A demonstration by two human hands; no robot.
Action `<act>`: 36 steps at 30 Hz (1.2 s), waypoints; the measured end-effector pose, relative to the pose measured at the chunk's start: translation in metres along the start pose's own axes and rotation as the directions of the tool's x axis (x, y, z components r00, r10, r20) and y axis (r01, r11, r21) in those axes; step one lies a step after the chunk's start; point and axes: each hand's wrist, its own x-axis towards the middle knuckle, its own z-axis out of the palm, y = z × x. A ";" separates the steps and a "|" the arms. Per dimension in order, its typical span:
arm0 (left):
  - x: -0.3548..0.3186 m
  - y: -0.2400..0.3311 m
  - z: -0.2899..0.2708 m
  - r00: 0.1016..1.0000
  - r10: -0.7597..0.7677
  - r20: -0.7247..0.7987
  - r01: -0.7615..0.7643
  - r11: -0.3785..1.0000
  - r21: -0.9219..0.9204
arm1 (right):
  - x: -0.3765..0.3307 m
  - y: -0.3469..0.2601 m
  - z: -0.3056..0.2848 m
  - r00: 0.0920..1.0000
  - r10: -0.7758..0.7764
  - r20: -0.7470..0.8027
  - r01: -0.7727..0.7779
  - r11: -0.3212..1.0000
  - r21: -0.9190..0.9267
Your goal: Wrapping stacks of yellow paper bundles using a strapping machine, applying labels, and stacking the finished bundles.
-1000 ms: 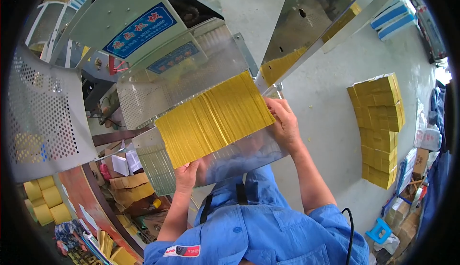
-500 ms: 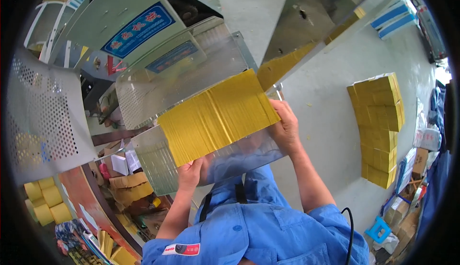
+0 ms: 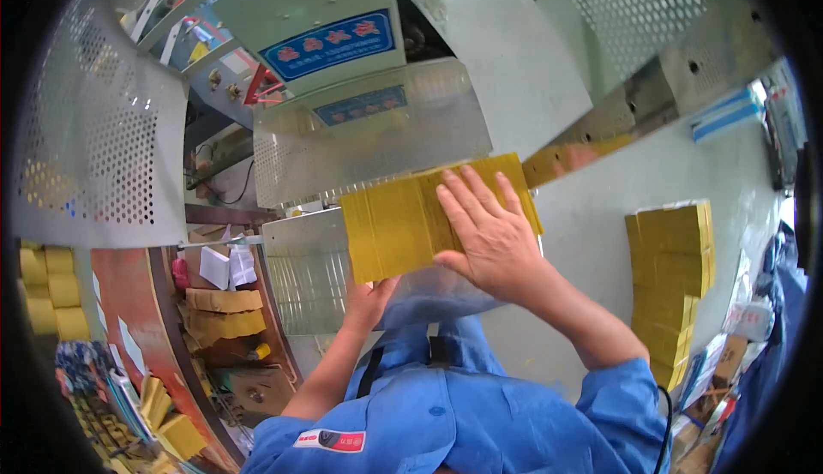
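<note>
A yellow stack of ribbed paper-like sheets [image 3: 390, 227] lies across a shiny metal tray [image 3: 300, 255] in front of me. Its top is creased, and its thickness is hard to make out. My right hand [image 3: 493, 238] rests flat on the right half of the stack, fingers spread and thumb out to the left. At the near left edge my left hand [image 3: 369, 301] grips the stack, with its fingers partly hidden below.
Beyond the stack stands a pale green machine [image 3: 317, 20] with a blue label and a sloping metal plate [image 3: 369, 135]. Perforated panels [image 3: 103, 148] flank it. Yellow bundles [image 3: 669, 277] stand on the floor at right. A reddish board [image 3: 129, 303] lies left.
My right hand has let go of the right edge and moved onto the top of the stack. The view has turned, and the stack appears farther right.
</note>
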 end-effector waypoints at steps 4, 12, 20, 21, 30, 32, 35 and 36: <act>-0.010 -0.013 -0.009 0.997 -0.057 0.048 0.066 0.979 -0.195 | -0.001 -0.031 -0.036 0.966 -0.012 -0.257 0.036 0.995 0.089; -0.012 -0.015 -0.001 0.999 -0.033 0.009 0.035 0.965 -0.261 | 0.009 -0.038 -0.004 0.989 -0.018 -0.144 0.030 0.996 0.080; -0.008 -0.001 -0.012 0.994 -0.101 0.042 0.103 0.992 -0.071 | -0.036 -0.019 -0.004 0.868 0.028 -0.496 0.139 0.944 0.298; -0.006 -0.005 -0.011 0.998 -0.047 0.035 0.051 0.991 -0.122 | -0.059 -0.004 0.006 0.773 0.108 -0.626 0.155 0.923 0.351; 0.003 -0.025 -0.012 0.994 -0.018 0.106 0.056 0.927 -0.371 | -0.100 0.056 0.121 0.791 0.608 -0.072 -0.134 0.286 0.949; 0.000 -0.015 -0.008 0.999 0.001 0.048 0.013 0.960 -0.281 | -0.079 0.047 0.120 0.820 0.572 -0.036 -0.185 0.323 0.928; 0.003 -0.004 -0.006 0.999 -0.011 -0.044 -0.002 0.959 -0.284 | -0.063 0.028 0.107 0.784 0.583 -0.215 -0.078 0.436 0.897; 0.005 -0.001 -0.010 0.996 -0.056 -0.067 0.027 0.926 -0.377 | -0.058 0.022 0.093 0.782 0.587 -0.210 -0.128 0.481 0.868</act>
